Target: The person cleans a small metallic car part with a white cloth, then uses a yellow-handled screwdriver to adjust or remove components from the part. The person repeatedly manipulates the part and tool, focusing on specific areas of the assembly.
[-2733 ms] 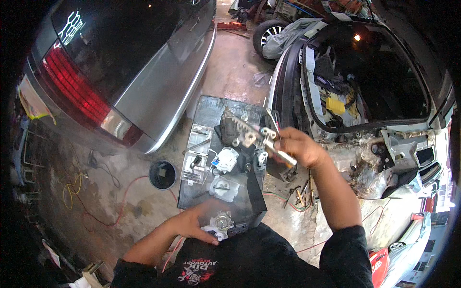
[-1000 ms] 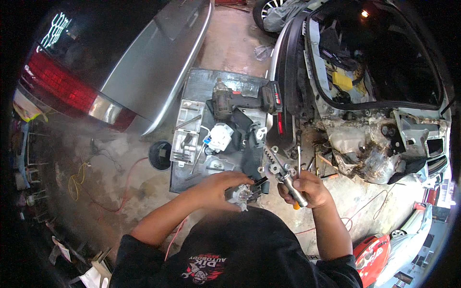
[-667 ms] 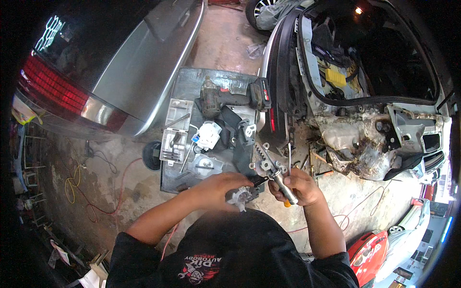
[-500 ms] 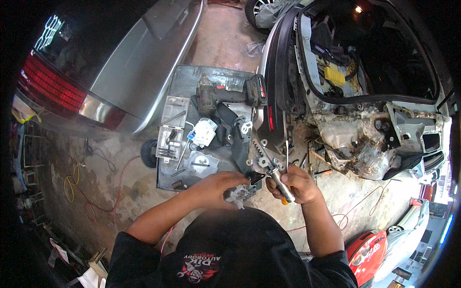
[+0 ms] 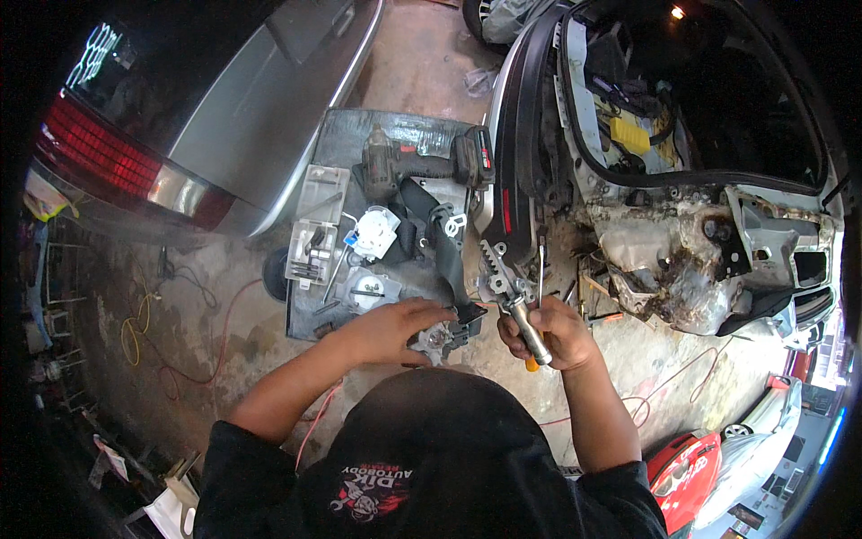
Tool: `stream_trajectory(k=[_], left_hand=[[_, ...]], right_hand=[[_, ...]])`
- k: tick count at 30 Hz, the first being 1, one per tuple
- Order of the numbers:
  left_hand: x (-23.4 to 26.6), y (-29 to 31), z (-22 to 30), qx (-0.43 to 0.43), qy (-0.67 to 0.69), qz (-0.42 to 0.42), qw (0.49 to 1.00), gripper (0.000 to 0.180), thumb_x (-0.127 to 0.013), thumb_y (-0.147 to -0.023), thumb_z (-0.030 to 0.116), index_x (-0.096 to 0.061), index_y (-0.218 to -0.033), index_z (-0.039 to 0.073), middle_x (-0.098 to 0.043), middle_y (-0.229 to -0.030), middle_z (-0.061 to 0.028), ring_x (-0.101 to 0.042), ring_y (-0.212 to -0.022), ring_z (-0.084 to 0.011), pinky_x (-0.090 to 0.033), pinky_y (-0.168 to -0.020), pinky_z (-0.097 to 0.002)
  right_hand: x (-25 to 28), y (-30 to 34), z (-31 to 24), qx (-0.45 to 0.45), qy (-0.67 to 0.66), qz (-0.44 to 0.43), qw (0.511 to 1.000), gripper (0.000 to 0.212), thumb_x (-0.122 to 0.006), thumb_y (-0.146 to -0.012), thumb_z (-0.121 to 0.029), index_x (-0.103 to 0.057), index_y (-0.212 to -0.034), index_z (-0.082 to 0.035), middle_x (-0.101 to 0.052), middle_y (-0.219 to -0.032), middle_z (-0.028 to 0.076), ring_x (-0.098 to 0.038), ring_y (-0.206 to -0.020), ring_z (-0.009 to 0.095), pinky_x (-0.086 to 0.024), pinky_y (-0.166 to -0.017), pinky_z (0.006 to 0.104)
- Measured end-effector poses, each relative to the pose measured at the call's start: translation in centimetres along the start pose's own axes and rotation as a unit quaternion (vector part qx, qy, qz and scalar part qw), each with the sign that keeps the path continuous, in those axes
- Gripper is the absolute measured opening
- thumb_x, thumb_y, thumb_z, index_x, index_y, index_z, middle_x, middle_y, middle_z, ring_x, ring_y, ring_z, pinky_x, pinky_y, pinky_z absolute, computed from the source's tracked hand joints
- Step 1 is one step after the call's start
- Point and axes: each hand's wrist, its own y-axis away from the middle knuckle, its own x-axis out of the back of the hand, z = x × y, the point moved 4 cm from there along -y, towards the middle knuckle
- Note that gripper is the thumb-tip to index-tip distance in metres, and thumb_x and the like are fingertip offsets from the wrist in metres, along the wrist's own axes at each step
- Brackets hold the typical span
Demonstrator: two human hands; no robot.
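Note:
My left hand is closed around a greyish, partly clear mechanism with a dark toothed edge, just off the table's near edge. A black belt strap runs from beside it back over the table. In my right hand is a shiny metal cylinder topped by a toothed metal bracket, tilted up and left. The same hand holds a screwdriver, its thin shaft pointing away and its orange handle end showing below the fingers. The bracket and the mechanism are apart.
On the dark table lie a cordless impact driver, a white plastic part, a round-centred plastic cover and an opened bit case. A grey car stands left, a stripped car body right. Hoses cross the floor.
The metal cylinder and bracket have turned slightly in my right hand, the toothed end now a little farther right. My left hand and its mechanism sit slightly higher and farther left in view.

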Motion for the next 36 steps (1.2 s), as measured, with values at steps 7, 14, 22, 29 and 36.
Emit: stream_trajectory(k=[7,14,22,29,36], left_hand=[[1.1,0.1,-0.7,0.005,-0.030,-0.006,1.000,0.098,-0.092,-0.077,0.030,-0.048,-0.165,0.020,-0.049,-0.167,-0.0197,-0.054,-0.148,-0.0395,-0.047,-0.123,-0.0481],[2.6,0.7,0.1,0.031,-0.009,-0.019,0.999,0.108,-0.092,-0.075,0.028,-0.039,-0.167,0.010,-0.052,-0.163,-0.0251,-0.057,-0.144,-0.0429,-0.048,-0.121,-0.0485],[3.9,4.0,0.9,0.055,0.007,0.109,0.992,0.120,-0.096,-0.072,0.031,-0.031,-0.170,0.007,-0.058,-0.156,-0.0267,-0.061,-0.139,-0.0431,-0.049,-0.118,-0.0492],[3.2,6.6,2.5,0.078,0.027,0.197,0.977,0.100,-0.098,-0.074,0.033,-0.052,-0.160,0.010,-0.059,-0.156,-0.0240,-0.060,-0.141,-0.0411,-0.049,-0.118,-0.0486],[-0.5,7.0,1.7,0.100,-0.002,0.276,0.956,0.073,-0.093,-0.083,0.031,-0.063,-0.146,0.010,-0.061,-0.150,-0.0215,-0.058,-0.140,-0.0421,-0.047,-0.118,-0.0495]], right_hand=[[1.6,0.7,1.3,-0.052,0.086,0.046,0.994,0.030,-0.065,-0.102,-0.027,-0.070,-0.102,0.003,-0.068,-0.085,0.008,-0.062,-0.071,0.016,-0.049,-0.063,0.0306],[0.8,0.9,2.5,-0.046,0.214,0.049,0.975,0.021,-0.068,-0.102,-0.022,-0.070,-0.107,-0.002,-0.064,-0.084,-0.001,-0.057,-0.068,0.011,-0.045,-0.063,0.0274],[-2.3,-1.0,0.0,0.183,0.504,-0.033,0.844,0.026,-0.078,-0.089,-0.006,-0.072,-0.114,0.000,-0.061,-0.102,0.011,-0.062,-0.091,0.026,-0.052,-0.079,0.0385],[-5.2,-4.6,-1.4,0.207,0.748,-0.111,0.620,0.030,-0.084,-0.080,-0.026,-0.070,-0.101,-0.009,-0.061,-0.107,0.010,-0.067,-0.110,0.034,-0.059,-0.088,0.0477],[-5.9,-6.9,-1.4,0.213,0.798,-0.154,0.543,0.032,-0.085,-0.079,-0.024,-0.071,-0.105,-0.012,-0.060,-0.108,0.008,-0.066,-0.112,0.030,-0.059,-0.090,0.0445]])
